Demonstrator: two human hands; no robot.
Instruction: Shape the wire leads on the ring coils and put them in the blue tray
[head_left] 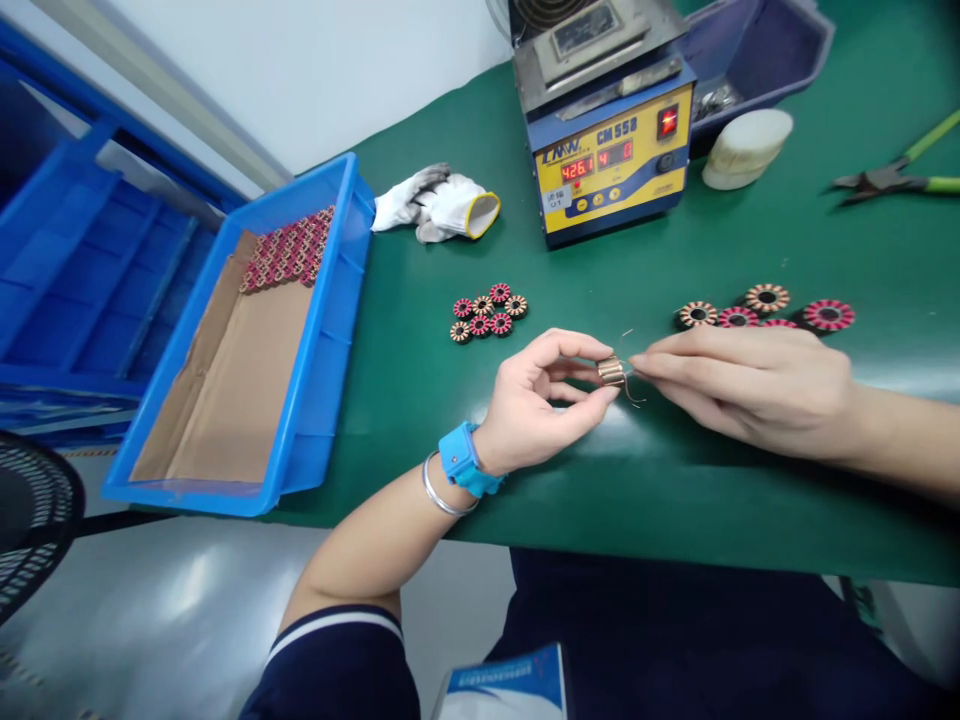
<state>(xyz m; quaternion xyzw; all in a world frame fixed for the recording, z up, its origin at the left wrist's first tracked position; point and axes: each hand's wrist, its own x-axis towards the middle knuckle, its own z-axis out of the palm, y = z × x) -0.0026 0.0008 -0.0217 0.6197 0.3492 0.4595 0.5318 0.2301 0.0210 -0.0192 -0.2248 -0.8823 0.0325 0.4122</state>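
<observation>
Between thumb and fingertips, my left hand (532, 400) grips a small copper-wire coil (610, 372) above the green table. Thin loose wire ends stick out from its right side. My right hand (750, 385) is closed in a pinch close to those ends; a small pale grey piece shows at its fingertips, too small to name. Beyond the left hand lies a cluster of ring coils (480, 325), some with red faces and some copper-coloured. More ring coils (766, 298) sit behind the right hand, which partly hides them.
A blue crate (319, 400) lined with cardboard holds rows of coils at left. White gloves (450, 208) lie near a blue-and-yellow heating unit (607, 165) with a lit display. Behind are a purple bin (757, 50), a white round container (746, 150) and green-handled pliers (885, 180).
</observation>
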